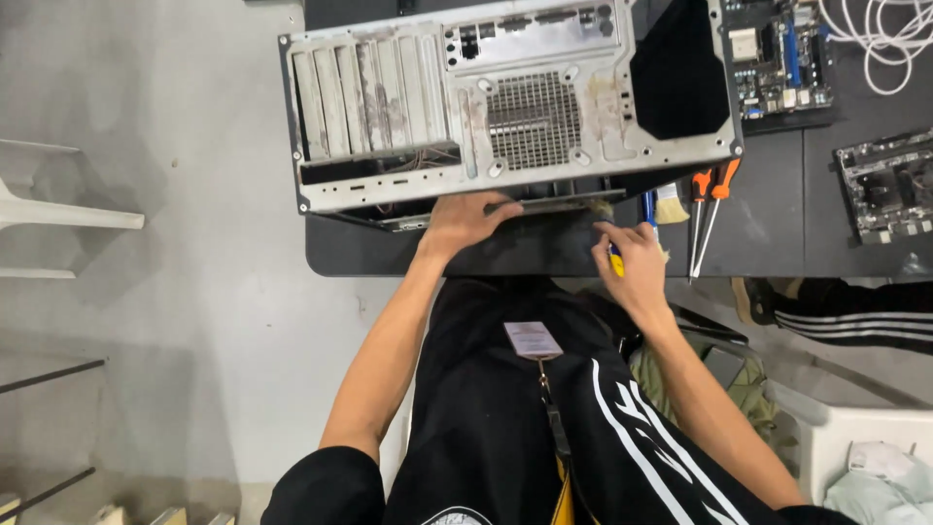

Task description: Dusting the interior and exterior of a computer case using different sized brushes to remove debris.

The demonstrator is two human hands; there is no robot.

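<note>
Head view: a grey metal computer case (510,102) lies on its side on the dark counter (768,233), its rear panel with slot covers and fan grille facing up toward the camera. Its long axis runs left to right across the view, and its lower edge overhangs the near part of the counter, directly ahead of both hands.

The left hand (465,222) lies flat against that lower edge, fingers (505,207) spread along the rim and pressing on it rather than wrapped around anything; it holds nothing. The right hand (637,262) is just right of it, near the case's lower right corner, clenched around a blue-and-yellow handled tool (646,209) whose shaft points up toward the case. Whether the tip touches the metal cannot be told.

So the case sits straight in front of the fingers, with the left hand already on it and the right hand close beside.

Right of the hands, two orange-handled screwdrivers (708,209) and a small brush (670,203) lie on the counter. Farther right are two bare circuit boards (777,53) (889,185) and a coil of white cable (880,39).
</note>
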